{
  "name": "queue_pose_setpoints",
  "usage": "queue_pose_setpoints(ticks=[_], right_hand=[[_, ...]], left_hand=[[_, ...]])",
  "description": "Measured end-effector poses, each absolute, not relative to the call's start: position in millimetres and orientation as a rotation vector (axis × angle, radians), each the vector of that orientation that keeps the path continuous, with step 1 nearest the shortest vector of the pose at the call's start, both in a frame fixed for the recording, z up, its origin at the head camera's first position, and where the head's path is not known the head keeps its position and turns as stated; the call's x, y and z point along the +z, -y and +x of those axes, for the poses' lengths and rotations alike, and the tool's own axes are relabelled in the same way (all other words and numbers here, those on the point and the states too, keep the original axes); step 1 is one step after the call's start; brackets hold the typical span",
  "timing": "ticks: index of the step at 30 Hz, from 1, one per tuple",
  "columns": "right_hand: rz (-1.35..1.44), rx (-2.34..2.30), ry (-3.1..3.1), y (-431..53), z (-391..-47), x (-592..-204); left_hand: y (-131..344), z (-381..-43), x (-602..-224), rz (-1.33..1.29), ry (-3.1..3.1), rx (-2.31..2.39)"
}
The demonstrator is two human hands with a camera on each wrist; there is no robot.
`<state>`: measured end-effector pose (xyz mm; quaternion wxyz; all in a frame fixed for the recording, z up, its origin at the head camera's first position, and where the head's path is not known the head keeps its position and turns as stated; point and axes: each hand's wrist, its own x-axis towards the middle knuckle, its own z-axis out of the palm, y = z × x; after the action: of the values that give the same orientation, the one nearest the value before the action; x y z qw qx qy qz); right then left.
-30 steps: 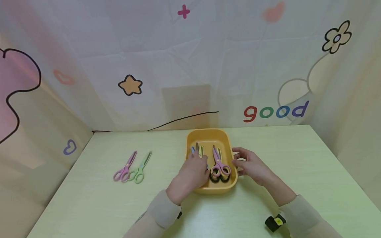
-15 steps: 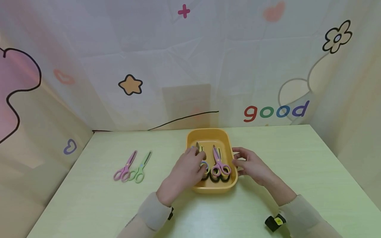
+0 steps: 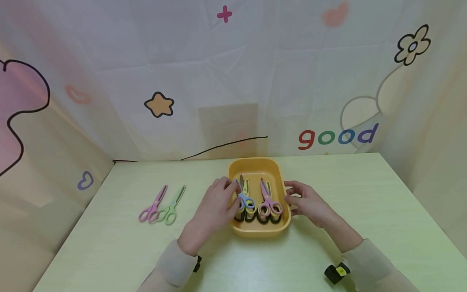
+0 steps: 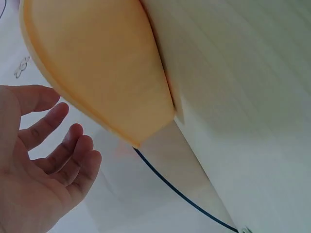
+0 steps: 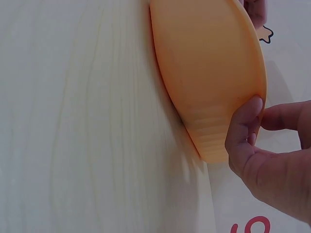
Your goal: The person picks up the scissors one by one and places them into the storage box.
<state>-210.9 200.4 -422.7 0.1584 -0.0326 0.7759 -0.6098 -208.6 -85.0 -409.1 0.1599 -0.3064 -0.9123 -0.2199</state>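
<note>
A yellow plastic tray [image 3: 260,234] stands on the table with several scissors in it. On its left side lie blue-handled scissors [image 3: 242,196], over others with yellow and black handles. Pink-purple scissors [image 3: 267,198] lie on top at the right side. My left hand [image 3: 215,205] hovers at the tray's left rim with loosely bent fingers and nothing in them; the left wrist view shows its thumb beside the rim. My right hand [image 3: 308,202] grips the right rim, thumb and fingers on either side of the wall in the right wrist view.
Left of the tray, pink scissors [image 3: 156,206] and light green scissors [image 3: 173,209] lie side by side on the table [image 3: 120,243], their handles meeting. A printed cloth [image 3: 175,73] hangs behind the table's back edge and along both sides.
My left hand has drawn back leftward from inside the tray to its left rim, uncovering the blue-handled scissors. The right hand stays on the right rim.
</note>
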Motion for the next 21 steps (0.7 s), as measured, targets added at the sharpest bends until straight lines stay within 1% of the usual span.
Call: queue_pose_setpoints(ticks=[15, 21], right_hand=[[-0.089, -1.746, -2.21, -200, -211, -419], [-0.081, -1.743, -2.215, -199, -210, -419]], left_hand=[[131, -214, -417, -0.604, 2.55, -0.713], [151, -213, -423, -0.498, 2.655, -0.708]])
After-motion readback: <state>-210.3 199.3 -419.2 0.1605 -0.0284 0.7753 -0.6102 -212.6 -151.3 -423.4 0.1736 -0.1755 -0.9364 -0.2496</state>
